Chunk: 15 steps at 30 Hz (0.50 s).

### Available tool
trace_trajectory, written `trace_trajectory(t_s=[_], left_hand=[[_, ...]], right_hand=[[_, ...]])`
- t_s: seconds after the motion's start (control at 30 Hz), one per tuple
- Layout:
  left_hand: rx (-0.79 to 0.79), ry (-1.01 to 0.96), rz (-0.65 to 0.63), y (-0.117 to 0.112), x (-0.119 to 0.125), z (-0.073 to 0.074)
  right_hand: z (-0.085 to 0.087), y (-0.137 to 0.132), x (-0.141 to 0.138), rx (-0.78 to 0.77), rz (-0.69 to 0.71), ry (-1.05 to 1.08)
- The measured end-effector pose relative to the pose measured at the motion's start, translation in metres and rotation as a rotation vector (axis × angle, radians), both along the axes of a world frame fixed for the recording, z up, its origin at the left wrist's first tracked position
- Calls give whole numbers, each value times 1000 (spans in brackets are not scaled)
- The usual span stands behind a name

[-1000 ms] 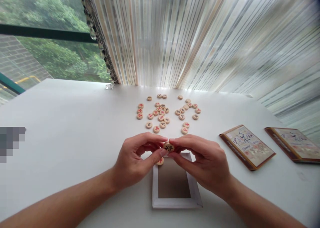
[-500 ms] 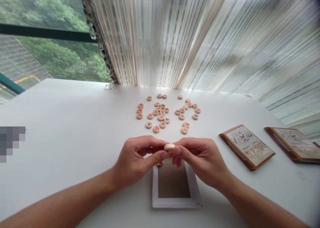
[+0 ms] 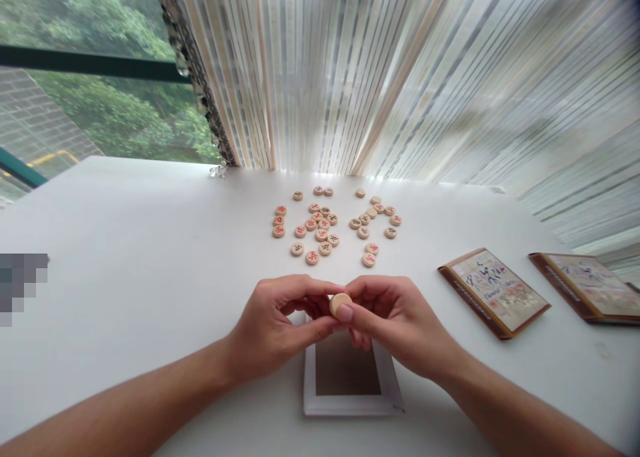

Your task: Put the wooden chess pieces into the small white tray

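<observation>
A round wooden Chinese chess piece (image 3: 340, 303) is pinched between both hands, its blank face toward me. My right hand (image 3: 395, 317) presses its thumb on the front of the piece, fingers behind. On the other side, my left hand (image 3: 280, 320) curls thumb and index finger around its edge. Right below the hands lies an open white box (image 3: 345, 405) with a brown bottom; its far end is hidden behind my fingers. Further off, several loose Chinese chess pieces (image 3: 322, 235) with red or black characters are spread over the white table (image 3: 150, 263).
To the right lie two flat boxes with Chinese lettering, a nearer box (image 3: 495, 293) and a farther box (image 3: 590, 287) at the edge of view. A striped string curtain (image 3: 320, 77) hangs behind the table. A small clear object (image 3: 218, 171) sits by its left end.
The piece has been tilted up between my fingers, so its blank face now shows instead of mostly its edge. Both hands have stayed in nearly the same place.
</observation>
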<state>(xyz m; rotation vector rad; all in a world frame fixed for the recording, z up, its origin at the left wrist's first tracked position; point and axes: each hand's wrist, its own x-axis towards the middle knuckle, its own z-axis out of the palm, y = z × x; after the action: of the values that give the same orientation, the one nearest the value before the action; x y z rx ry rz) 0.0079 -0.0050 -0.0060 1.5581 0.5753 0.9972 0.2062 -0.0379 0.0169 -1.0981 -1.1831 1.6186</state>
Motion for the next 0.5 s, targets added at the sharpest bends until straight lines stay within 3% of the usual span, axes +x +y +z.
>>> trace_trajectory(t_s=[0.27, 0.5], left_hand=[[275, 86, 50, 1, -1, 0], [179, 77, 14, 2, -2, 1]], right_hand=[[-1, -1, -2, -11, 22, 13], [-3, 0, 3, 59, 60, -40]])
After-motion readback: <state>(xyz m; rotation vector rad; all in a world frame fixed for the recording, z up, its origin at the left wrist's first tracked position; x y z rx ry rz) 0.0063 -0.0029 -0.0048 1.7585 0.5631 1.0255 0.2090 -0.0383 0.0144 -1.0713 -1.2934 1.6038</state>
